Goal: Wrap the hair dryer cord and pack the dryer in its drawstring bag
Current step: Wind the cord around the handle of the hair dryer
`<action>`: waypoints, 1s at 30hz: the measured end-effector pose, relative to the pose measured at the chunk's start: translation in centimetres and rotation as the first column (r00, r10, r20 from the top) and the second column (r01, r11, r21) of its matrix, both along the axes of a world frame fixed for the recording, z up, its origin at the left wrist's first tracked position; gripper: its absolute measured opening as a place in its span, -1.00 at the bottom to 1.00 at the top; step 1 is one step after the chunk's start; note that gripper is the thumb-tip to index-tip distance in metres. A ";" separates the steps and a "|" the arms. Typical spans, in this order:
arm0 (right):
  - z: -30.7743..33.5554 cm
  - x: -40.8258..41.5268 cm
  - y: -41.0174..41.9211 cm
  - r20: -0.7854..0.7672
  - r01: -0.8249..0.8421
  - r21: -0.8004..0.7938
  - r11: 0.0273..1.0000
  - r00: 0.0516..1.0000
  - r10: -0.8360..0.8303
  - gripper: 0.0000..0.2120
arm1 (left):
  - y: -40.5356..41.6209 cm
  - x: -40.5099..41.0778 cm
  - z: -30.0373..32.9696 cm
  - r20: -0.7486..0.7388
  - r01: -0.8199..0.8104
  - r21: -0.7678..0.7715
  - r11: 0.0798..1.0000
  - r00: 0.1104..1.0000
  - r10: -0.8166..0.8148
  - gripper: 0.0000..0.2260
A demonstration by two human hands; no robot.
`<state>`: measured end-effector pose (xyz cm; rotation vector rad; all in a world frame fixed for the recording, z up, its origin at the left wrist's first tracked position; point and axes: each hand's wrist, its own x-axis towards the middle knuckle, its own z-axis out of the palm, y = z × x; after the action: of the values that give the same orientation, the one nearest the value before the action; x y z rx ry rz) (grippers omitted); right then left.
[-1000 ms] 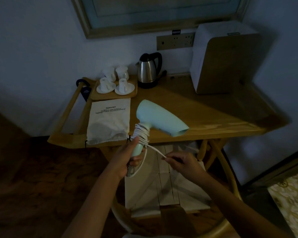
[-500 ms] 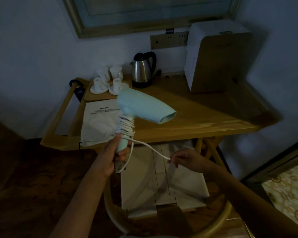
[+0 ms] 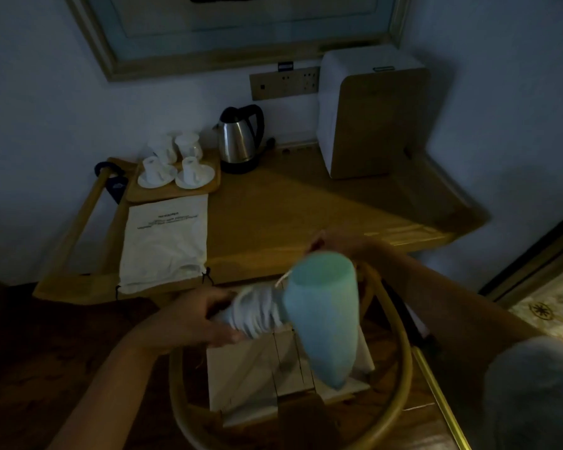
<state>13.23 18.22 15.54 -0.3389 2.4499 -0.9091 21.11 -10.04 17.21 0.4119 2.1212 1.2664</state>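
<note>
Dryer (image 3: pixel 322 316) blurred, held above chair, nozzle up. Left hand (image 3: pixel 205 315) grip curled round cord-wrapped handle. Right hand (image 3: pixel 335 243) behind nozzle, pinching cord (image 3: pixel 281 280) end. Drawstring bag (image 3: pixel 165 245) flat on bench (image 3: pixel 290 216), left side.

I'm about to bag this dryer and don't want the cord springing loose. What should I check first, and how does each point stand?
1. Left hand has a firm grip on the mint-green hair dryer handle: ok.
2. White cord coiled around the handle: ok.
3. Cord end secured: cannot tell, right hand blurred behind the barrel.
4. White drawstring bag within reach on the wooden table: ok.
5. Bag mouth opened: not ok, lies flat.
</note>
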 end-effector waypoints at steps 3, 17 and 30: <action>2.2 -1.3 -0.7 -0.105 -0.007 0.103 0.995 0.994 0.018 -0.75 | 2.8 0.0 -0.6 -0.057 0.165 -0.303 0.939 0.980 -0.190 -0.55; 5.4 5.7 -10.5 -0.778 -0.119 0.333 0.935 0.525 0.344 -0.94 | 3.6 -2.3 -6.6 0.083 -0.440 -0.165 0.883 0.886 0.457 -0.72; -3.3 8.9 -7.9 -0.360 0.243 -0.569 0.786 0.785 -0.503 -0.79 | 1.9 -1.8 -5.9 0.542 -0.577 0.490 0.654 0.789 0.290 -0.67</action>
<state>22.08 10.35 12.25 -0.2624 2.7695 -1.8603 19.30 -8.09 11.31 -0.1513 1.3979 2.1605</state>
